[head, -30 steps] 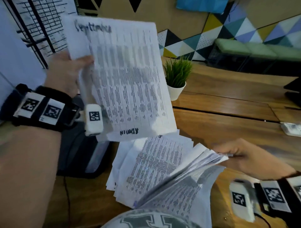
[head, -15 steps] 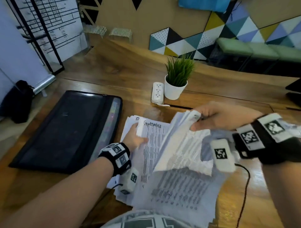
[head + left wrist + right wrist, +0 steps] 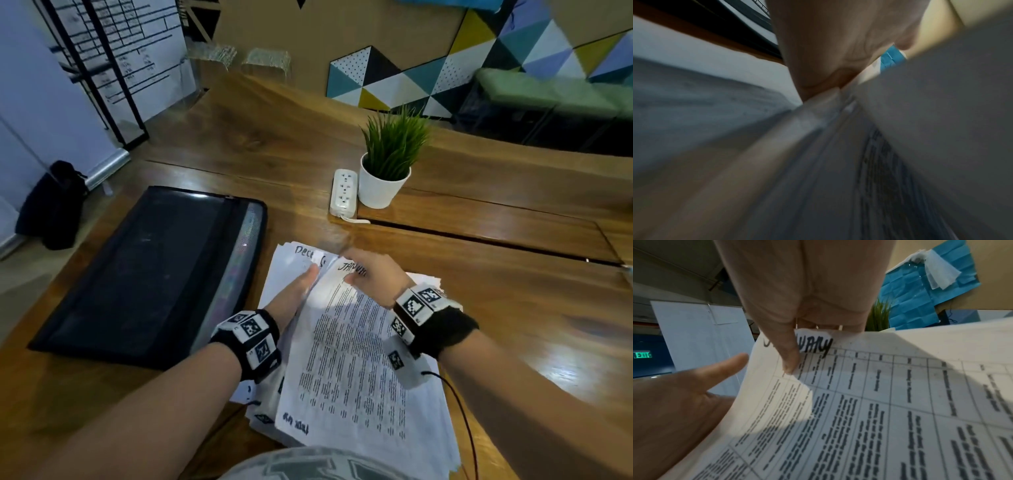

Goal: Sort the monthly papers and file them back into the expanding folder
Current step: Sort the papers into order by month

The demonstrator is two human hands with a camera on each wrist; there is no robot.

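A stack of printed monthly papers (image 3: pixel 394 428) lies on the wooden table in front of me. Its top sheet is headed "January" (image 3: pixel 356 359) (image 3: pixel 879 402). My right hand (image 3: pixel 366 274) (image 3: pixel 795 344) pinches the far edge of that sheet, thumb on top and fingers behind, and lifts it slightly. My left hand (image 3: pixel 301 284) (image 3: pixel 684 402) reaches with straight fingers under the lifted edge and rests on a lower sheet headed "Dece…" (image 3: pixel 294 260). The black expanding folder (image 3: pixel 147 274) lies flat and closed to the left of the stack. The left wrist view is blurred, showing only palm and paper.
A potted green plant (image 3: pixel 387 171) and a white power strip (image 3: pixel 344 192) stand beyond the papers. A black cable (image 3: pixel 459 404) runs from my right wrist over the stack's right side. Bare wood (image 3: pixel 531 325) lies to the right.
My left hand laid the raised "September" sheet on the stack and now lies flat beneath the lifted edge. My right hand brought its lifted bundle down, with the "January" sheet on top.
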